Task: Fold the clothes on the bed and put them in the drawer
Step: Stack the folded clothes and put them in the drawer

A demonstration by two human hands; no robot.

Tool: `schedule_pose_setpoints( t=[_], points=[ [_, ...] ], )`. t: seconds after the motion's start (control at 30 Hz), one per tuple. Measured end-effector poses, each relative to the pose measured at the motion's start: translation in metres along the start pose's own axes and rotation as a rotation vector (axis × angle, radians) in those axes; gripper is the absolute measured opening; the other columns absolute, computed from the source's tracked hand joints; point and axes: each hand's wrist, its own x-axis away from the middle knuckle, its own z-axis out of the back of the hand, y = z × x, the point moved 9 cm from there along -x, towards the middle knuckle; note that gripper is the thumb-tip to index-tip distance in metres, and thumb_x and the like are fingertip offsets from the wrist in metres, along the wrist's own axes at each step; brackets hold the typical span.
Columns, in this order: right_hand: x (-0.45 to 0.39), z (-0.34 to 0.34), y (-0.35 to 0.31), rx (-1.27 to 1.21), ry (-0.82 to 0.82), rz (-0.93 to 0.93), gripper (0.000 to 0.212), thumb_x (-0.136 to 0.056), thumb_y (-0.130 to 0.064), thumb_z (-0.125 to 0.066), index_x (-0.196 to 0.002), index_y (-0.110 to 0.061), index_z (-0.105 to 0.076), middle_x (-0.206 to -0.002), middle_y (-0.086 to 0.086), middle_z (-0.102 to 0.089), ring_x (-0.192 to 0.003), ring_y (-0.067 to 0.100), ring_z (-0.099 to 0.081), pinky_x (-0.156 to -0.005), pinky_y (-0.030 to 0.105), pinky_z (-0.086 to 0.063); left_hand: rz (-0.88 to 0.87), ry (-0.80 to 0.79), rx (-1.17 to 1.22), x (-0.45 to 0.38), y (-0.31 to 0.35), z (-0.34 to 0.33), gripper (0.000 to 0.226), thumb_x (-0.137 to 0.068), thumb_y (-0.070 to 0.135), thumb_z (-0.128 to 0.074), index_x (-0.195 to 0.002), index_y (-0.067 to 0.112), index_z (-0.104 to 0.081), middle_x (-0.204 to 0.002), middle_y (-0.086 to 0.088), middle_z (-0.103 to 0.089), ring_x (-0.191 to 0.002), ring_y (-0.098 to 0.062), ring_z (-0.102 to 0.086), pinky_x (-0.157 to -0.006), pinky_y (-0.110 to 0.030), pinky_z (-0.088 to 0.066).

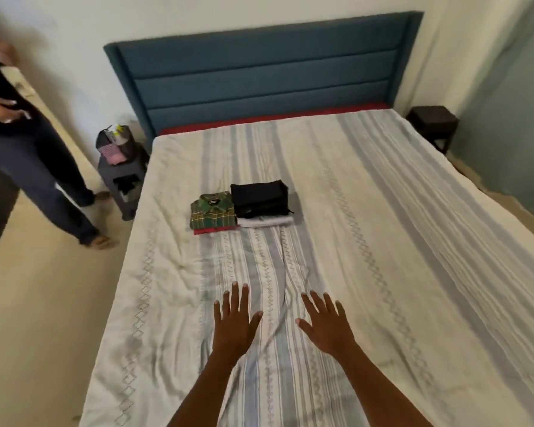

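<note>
Striped bedding covers the bed (383, 241), where two folded stacks sit touching, well ahead of both hands: a green plaid shirt (214, 212) over something red, and beside it a black garment (259, 198) over something white, so four pieces as far as can be told. Folding looks done; carrying them to the drawer, not in view, remains. The left hand (235, 322) and right hand (327, 325) are spread flat, holding nothing. Another person (22, 149) stands farther left.
</note>
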Motion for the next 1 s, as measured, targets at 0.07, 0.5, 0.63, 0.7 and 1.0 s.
schedule_pose_setpoints(
  t=[0.07,0.5,0.63,0.7,1.0],
  points=[
    [-0.043,0.005,0.001,0.047,-0.008,0.054,0.075,-0.101,-0.065,-0.011,-0.138,-0.021,-0.06,-0.137,0.007,-0.063,-0.12,0.036,-0.064,-0.09,0.055,-0.053,0.034,0.03,-0.009,-0.035,-0.004,-0.001,0.08,-0.095,0.072,-0.002,-0.159,0.023,-0.001,-0.165,-0.005,0.006,-0.152,-0.032,-0.003,-0.121,-0.05,0.001],
    [-0.275,-0.068,-0.054,0.184,-0.196,0.292,0.071,-0.095,-0.062,-0.025,-0.144,-0.019,-0.052,-0.145,0.007,-0.055,-0.124,0.034,-0.061,-0.091,0.055,-0.052,0.209,-0.018,-0.082,-0.2,-0.115,-0.078,0.078,-0.099,0.064,-0.023,-0.159,0.021,0.0,-0.166,-0.008,0.005,-0.151,-0.035,-0.01,-0.119,-0.054,-0.012],
    [-0.338,-0.079,-0.108,0.202,-0.199,0.384,0.074,-0.096,-0.058,-0.025,-0.16,-0.021,-0.017,-0.166,0.003,-0.014,-0.151,0.033,-0.024,-0.116,0.056,-0.025,0.284,-0.027,-0.052,-0.253,-0.176,-0.108,0.083,-0.096,0.07,-0.016,-0.159,0.019,-0.001,-0.165,-0.011,-0.002,-0.15,-0.036,-0.013,-0.117,-0.055,-0.011],
    [-0.375,-0.096,-0.129,0.213,-0.213,0.408,0.072,-0.103,-0.056,-0.026,-0.16,-0.024,0.006,-0.167,-0.001,0.01,-0.155,0.026,0.003,-0.123,0.05,-0.005,0.304,0.02,-0.052,-0.28,-0.205,-0.122,0.084,-0.093,0.072,-0.007,-0.158,0.02,0.006,-0.165,-0.008,0.008,-0.151,-0.033,0.0,-0.119,-0.053,0.0],
    [-0.516,-0.096,-0.218,0.258,0.042,0.528,0.083,-0.104,-0.046,-0.041,-0.158,-0.014,0.013,-0.165,0.009,0.021,-0.153,0.028,0.015,-0.125,0.047,-0.004,0.468,-0.156,0.074,-0.358,-0.301,-0.214,0.095,-0.071,0.085,0.015,-0.15,0.034,0.029,-0.156,0.001,0.037,-0.148,-0.027,0.025,-0.115,-0.063,0.014]
  ],
)
